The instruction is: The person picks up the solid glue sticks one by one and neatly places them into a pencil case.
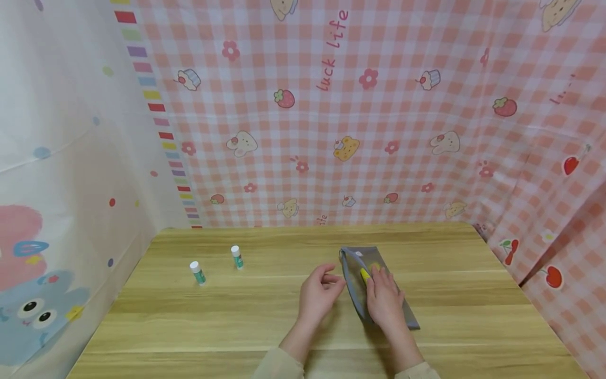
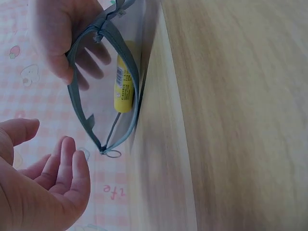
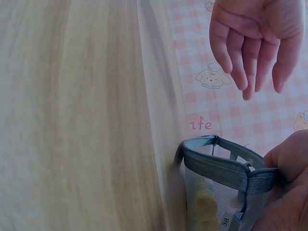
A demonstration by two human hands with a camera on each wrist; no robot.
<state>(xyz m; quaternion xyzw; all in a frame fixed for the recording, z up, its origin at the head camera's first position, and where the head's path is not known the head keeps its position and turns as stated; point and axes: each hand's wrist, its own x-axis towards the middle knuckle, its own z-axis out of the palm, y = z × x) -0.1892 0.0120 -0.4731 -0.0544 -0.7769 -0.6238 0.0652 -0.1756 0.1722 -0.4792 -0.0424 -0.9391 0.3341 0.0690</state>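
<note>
A grey zippered mesh pouch (image 1: 369, 253) lies on its side on the table, its zip undone and its mouth gaping toward the left. My right hand (image 1: 385, 300) grips the upper side of the pouch near the opening, thumb at the zip edge. Inside rests a yellow tube (image 2: 123, 89) with a printed label, like a glue stick; the mesh partly veils it. My left hand (image 1: 319, 295) hovers just left of the mouth, palm toward it, fingers loosely bent and holding nothing. A small ring (image 2: 113, 154) hangs at the zip's end.
Two white-capped glue sticks with green labels, a nearer one (image 1: 198, 273) and a farther one (image 1: 237, 257), stand on the left part of the wooden table (image 1: 213, 321). A pink checked curtain (image 1: 303, 126) hangs behind the table's back edge.
</note>
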